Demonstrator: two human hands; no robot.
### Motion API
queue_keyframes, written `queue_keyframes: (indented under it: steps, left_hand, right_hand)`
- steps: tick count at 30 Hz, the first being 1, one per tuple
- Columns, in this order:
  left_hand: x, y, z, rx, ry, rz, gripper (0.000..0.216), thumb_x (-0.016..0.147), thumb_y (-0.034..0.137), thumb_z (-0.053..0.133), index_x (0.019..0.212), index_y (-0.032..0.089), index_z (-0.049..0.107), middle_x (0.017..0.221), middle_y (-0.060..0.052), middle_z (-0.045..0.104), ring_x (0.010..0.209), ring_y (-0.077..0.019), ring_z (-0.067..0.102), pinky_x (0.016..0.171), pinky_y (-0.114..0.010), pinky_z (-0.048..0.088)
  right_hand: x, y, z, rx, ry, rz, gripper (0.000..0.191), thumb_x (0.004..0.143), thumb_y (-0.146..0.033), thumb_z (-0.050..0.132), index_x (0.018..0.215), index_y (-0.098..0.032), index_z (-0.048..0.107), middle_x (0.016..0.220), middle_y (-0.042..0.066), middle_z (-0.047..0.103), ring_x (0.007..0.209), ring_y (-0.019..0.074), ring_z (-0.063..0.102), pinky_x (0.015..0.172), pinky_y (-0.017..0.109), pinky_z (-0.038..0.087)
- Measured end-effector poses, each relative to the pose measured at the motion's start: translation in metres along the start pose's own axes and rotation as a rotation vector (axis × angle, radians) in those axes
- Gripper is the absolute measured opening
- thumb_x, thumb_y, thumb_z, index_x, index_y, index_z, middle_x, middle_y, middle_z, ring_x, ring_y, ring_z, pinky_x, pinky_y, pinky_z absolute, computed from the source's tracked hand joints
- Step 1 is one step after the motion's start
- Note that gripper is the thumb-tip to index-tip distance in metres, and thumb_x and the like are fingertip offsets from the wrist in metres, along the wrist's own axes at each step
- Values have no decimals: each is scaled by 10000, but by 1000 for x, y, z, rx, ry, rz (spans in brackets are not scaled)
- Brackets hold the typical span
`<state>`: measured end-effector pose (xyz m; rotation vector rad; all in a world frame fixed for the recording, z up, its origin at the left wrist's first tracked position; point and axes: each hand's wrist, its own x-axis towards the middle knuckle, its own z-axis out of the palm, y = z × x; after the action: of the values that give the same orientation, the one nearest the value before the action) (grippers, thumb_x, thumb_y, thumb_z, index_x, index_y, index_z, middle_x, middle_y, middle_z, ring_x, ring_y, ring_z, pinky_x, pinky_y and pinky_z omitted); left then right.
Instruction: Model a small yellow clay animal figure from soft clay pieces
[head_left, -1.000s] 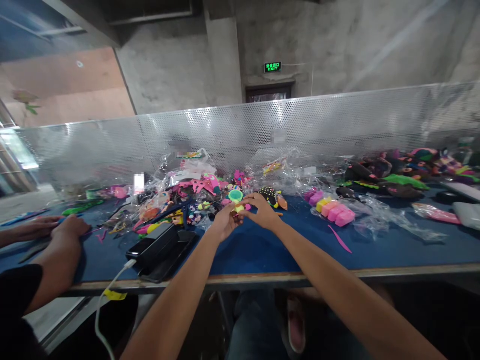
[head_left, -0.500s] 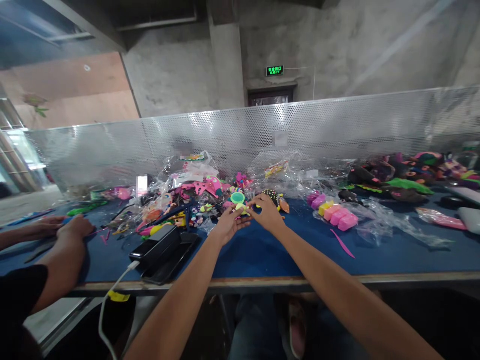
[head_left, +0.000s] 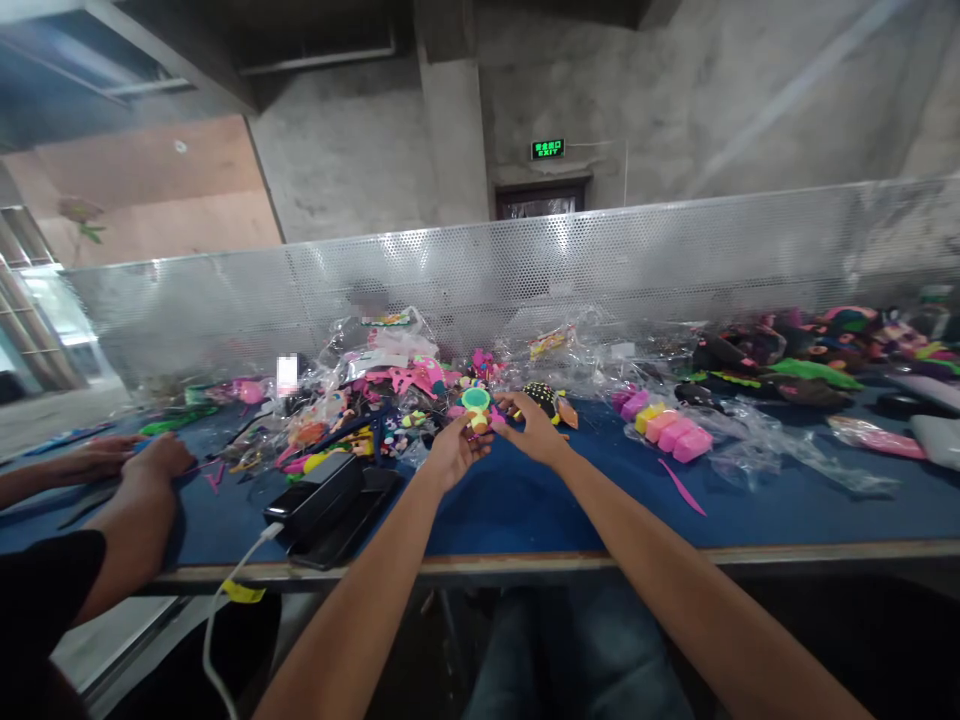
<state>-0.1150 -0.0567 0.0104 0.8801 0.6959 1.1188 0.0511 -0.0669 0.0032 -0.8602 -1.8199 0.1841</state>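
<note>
My left hand (head_left: 452, 452) is closed on a small pale-yellow clay-like piece (head_left: 478, 423), with thumb and fingertips at its sides. My right hand (head_left: 534, 430) is just to the right, its thumb and forefinger apart and curved towards the piece. Right behind the yellow piece is a round green shape with a teal centre (head_left: 475, 399); whether the two are joined I cannot tell. A black dome with pale dots (head_left: 540, 397) and an orange end lies beyond my right hand.
A black case (head_left: 322, 505) with a white cable stands left of my forearm. Plastic-wrapped colourful toys (head_left: 405, 375) are heaped behind. Yellow, orange and pink blocks (head_left: 679, 435) and a pink strip (head_left: 682, 487) lie right. A co-worker's hands (head_left: 150, 460) work at far left.
My right fingers have drawn back slightly from the yellow piece, which both hands were touching. The piece has tipped and sits a little lower in my left hand.
</note>
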Motion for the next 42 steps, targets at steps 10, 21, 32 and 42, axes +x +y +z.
queue_keyframes:
  steps: [10,21,32,42]
  left_hand:
    - [-1,-4,-1,200,-67,100,275,820,354,565,1028,173,564,773,-42,627,614,-138,607,602,-282,512]
    - [-5,2,-4,792,-55,704,407,698,282,695,1098,234,639,980,-54,666,785,-147,589,684,-230,471]
    - [0,0,-9,796,-34,691,297,711,311,690,993,220,691,883,-50,686,757,-163,608,641,-242,469]
    - [-5,2,-2,701,19,682,247,615,249,757,847,203,687,794,-27,667,731,-158,599,656,-241,449]
  right_hand:
    - [2,11,13,-10,6,16,325,718,-293,669,1007,-173,583,899,52,589,846,186,547,766,335,457]
    - [3,9,-8,132,-84,106,338,693,-330,664,983,-165,604,961,57,593,800,148,555,689,281,481]
    - [4,4,-5,542,-210,303,498,592,-379,762,1039,-194,645,944,41,616,787,179,598,526,281,565]
    - [6,10,-2,497,-176,252,417,576,-380,775,941,-198,690,897,30,617,676,138,590,543,256,545]
